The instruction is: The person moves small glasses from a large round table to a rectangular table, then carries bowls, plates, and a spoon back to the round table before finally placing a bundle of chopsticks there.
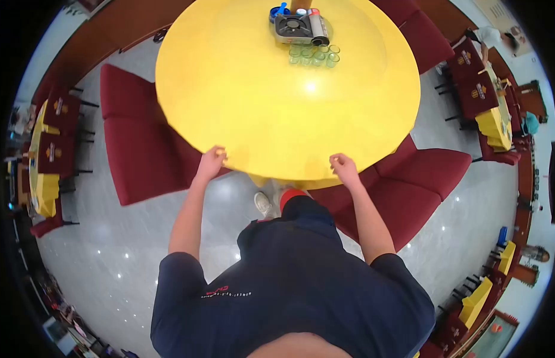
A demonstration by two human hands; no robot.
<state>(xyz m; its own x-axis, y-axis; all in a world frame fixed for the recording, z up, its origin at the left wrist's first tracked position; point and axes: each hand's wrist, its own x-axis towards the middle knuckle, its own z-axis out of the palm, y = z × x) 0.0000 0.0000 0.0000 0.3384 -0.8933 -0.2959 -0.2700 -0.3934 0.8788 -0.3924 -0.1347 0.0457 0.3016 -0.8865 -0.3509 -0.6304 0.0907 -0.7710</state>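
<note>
My left hand (212, 163) is at the near left edge of a round table with a yellow tablecloth (253, 113). It holds nothing, its fingers loosely curled and apart. Over the near right edge, my right hand (344, 167) is likewise empty, with thumb and fingers parted. Toward the far side of the table stands a portable gas stove (291, 27), and a cylindrical can (317, 27) lies along its right side. Several clear drinking glasses (313, 55) are grouped in front of the stove. Behind it is a blue container (277, 13).
Dark red upholstered chairs flank me, one at the left (137, 137) and one at the right (402, 185). Another red chair (423, 39) is at the far right. More tables with yellow cloths (48, 194) line both sides of the room. A person (492, 39) is at the upper right.
</note>
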